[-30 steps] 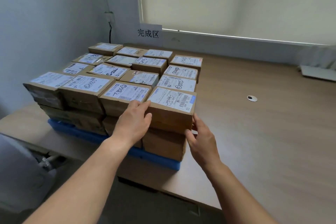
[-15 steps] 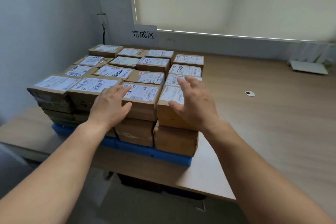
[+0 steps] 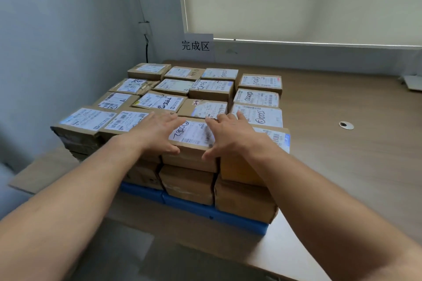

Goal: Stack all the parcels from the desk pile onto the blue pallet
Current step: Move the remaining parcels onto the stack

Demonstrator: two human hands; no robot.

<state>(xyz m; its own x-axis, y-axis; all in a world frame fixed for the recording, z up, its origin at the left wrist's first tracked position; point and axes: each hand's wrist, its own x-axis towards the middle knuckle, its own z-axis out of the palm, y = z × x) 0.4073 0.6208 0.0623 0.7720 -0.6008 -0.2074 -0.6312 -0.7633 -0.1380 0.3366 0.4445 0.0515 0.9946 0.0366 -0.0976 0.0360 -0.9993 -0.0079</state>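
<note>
Plainly, the parcels were seen stacked on the pallet, a blue one set on the desk close to its near edge and toward its left end. The top layer was laid out in rows of four running back toward the far edge, each box turned label up and packed close against its neighbours, and at least one more layer was shown beneath it at the front. Both arms were stretched out over the front row. The left hand was held flat with its fingers straight and spread, nothing being gripped; it was laid over the second box from the left, with the thumb placed at the near top edge of the front parcel, the one marked with handwritten figures. The right hand was likewise held open and flat, fingers spread, over the box at the right end of the row, its thumb set against the same parcel's near edge from the other side. Whether the palms were pressed down could not be told. A white sign printed with three characters was fixed to the wall behind the stack, below a drawn blind. A round grommet was set in the desk well to the right of the pallet.
</note>
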